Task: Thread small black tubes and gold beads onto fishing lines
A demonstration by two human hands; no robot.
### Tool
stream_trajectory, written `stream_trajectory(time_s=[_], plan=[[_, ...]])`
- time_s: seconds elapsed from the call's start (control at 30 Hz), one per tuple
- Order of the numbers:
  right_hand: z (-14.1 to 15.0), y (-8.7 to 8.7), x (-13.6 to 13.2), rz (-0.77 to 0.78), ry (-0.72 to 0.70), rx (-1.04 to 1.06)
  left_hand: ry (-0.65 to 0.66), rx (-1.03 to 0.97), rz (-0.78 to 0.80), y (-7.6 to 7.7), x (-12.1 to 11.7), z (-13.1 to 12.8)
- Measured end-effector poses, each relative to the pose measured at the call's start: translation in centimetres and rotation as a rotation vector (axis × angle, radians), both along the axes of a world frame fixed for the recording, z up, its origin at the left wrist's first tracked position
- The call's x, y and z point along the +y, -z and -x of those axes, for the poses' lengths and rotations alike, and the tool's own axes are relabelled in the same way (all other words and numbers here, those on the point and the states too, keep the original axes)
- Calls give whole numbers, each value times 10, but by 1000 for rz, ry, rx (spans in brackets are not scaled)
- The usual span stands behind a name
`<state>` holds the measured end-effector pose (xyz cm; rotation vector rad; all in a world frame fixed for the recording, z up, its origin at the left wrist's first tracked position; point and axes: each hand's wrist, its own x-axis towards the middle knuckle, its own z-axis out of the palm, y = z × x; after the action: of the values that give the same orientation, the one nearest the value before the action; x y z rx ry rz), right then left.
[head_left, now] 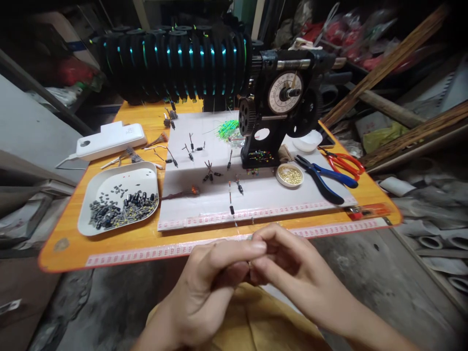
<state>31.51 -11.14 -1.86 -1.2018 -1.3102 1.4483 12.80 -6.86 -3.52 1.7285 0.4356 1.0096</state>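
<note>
Wire pieces with black lumps (pixel 231 209) lie on the white board (pixel 181 209), maybe done; many loose bits (pixel 122 214) still wait in the tray (pixel 109 176). From afar, I see my left hand (pixel 206 278) and right hand (pixel 302 263) touch at the fingers, but can't tell what they hold.

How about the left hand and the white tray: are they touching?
Apart: the head view shows table between the left hand and the white tray.

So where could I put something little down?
On the white board, between the gold bead dish and the upper measuring tape, or on the tabletop between the white tray and the lower tape. The board's middle is crowded with black cylinders, and its right with blue-handled pliers.
</note>
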Motion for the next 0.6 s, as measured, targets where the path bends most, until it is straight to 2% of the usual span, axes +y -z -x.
stream_trajectory(time_s=[0.07, 0.17, 0.27, 0.33, 0.4, 0.5, 0.6], plan=[[1, -3, -8, -237, 52, -258, -130, -69, 86, 7, -7, -2], [4, -3, -13, -553, 144, -527, -264, -135, 97, 11, -14, -7], [5, -5, -13, -709, 188, -632, -365, -143, 41, 12, -15, -10], [3, -9, -12, -702, 187, -626, -386, -152, -38, 12, -12, -11], [-2, -15, -12, -613, 159, -570, -359, -137, -138, 12, -7, -12], [-11, -26, -10, -441, 105, -477, -219, 21, -322, 8, 5, -15], [-21, -37, -6, -392, 64, -497, -93, 141, -544, 0, 17, -20]])
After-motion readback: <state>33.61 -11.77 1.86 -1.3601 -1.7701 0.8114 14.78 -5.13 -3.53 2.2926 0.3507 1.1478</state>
